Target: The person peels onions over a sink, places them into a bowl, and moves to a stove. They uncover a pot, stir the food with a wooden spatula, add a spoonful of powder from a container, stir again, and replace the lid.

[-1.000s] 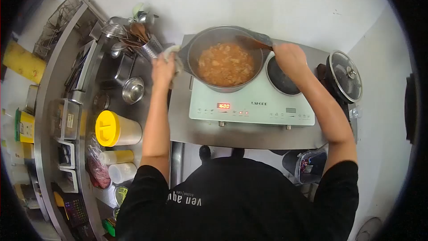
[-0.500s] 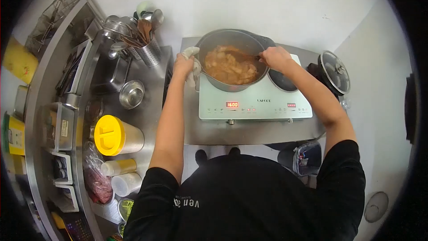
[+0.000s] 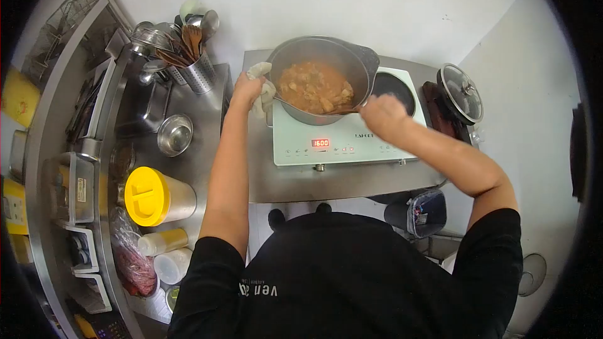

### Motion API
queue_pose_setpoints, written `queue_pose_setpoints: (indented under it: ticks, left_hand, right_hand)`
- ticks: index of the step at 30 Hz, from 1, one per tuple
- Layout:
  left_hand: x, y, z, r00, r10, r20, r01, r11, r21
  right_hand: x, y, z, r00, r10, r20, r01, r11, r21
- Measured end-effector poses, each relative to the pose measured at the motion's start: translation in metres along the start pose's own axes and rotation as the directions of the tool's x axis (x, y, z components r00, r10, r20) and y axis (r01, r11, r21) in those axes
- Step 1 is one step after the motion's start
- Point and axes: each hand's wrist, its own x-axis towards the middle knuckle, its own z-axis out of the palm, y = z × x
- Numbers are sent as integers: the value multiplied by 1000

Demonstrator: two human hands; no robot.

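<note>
A deep grey pot (image 3: 363, 56) rests on the left plate of a pale green two-plate cooktop (image 3: 295, 147), whose display reads 1600. Inside it are chunks in a reddish-orange sauce (image 3: 314, 85). My left hand (image 3: 247, 90) is closed on a whitish cloth (image 3: 264, 91) at the pot's left handle. My right hand (image 3: 384, 116), blurred by motion, is closed round the end of a wooden spatula (image 3: 344, 112) at the pot's lower right rim; the spatula's tip lies in the sauce.
Right of the cooktop stands a dark pan with a glass lid (image 3: 461, 94). On the left counter are a utensil holder (image 3: 200, 75), a metal bowl (image 3: 175, 135), a yellow-lidded container (image 3: 147, 196) and bagged meat (image 3: 135, 267). A bin (image 3: 427, 213) sits below, at right.
My right hand has moved down and slightly left along the pot's rim, shifting the utensil toward the near side. The chunks have shifted, and the whole view has moved slightly.
</note>
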Motion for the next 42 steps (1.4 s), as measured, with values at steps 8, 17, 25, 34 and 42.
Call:
queue_pose_setpoints:
  ticks: [8,17,25,34,42]
  left_hand:
    - [-16,19,-8,999,13,49,-15,999,28]
    - [-19,15,-5,999,50,-22,-46,988,147]
    - [6,-11,-6,995,49,92,-49,999,-2]
    - [-26,23,-8,994,105,-9,-98,955,281]
    - [-11,-2,-1,982,188,-29,-178,961,210]
  right_hand:
    - [59,-33,8,975,175,-138,-178,984,-10]
    - [85,14,36,987,102,-123,-89,990,110]
    - [22,4,19,984,-64,-164,68,998,19]
    - [66,36,-48,983,83,-165,-76,996,52]
    - [152,54,-35,923,-61,-379,2,988,-152]
